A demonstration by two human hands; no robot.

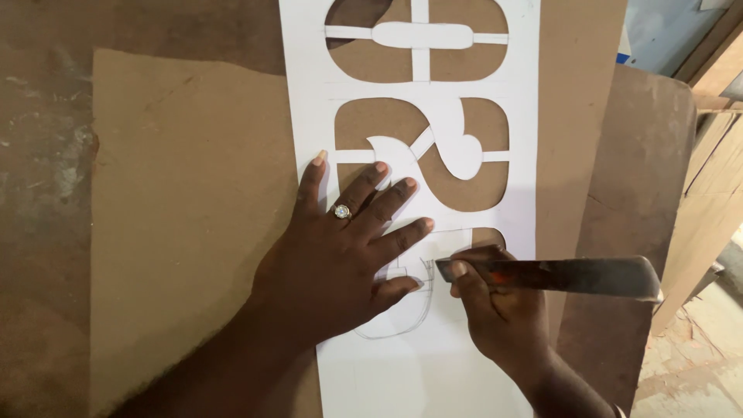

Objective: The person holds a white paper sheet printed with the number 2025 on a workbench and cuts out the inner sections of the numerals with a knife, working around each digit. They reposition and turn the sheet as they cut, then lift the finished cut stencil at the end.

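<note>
The left hand [340, 255] lay flat, fingers spread, on the white stencil sheet [433, 364]; the right hand [495, 310] gripped a flat metal blade [557, 276], whose tip sat just beside the left fingertips [422, 226] and might have nicked them on a slip.

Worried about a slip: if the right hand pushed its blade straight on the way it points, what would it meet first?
Probably the left hand: the blade in the right hand points left, its tip beside the little finger and thumb on the white stencil sheet.

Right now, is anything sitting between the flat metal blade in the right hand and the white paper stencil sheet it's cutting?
Nothing visible. The flat metal blade in the right hand meets the white paper stencil sheet directly; the left hand presses flat just beside its tip.
</note>
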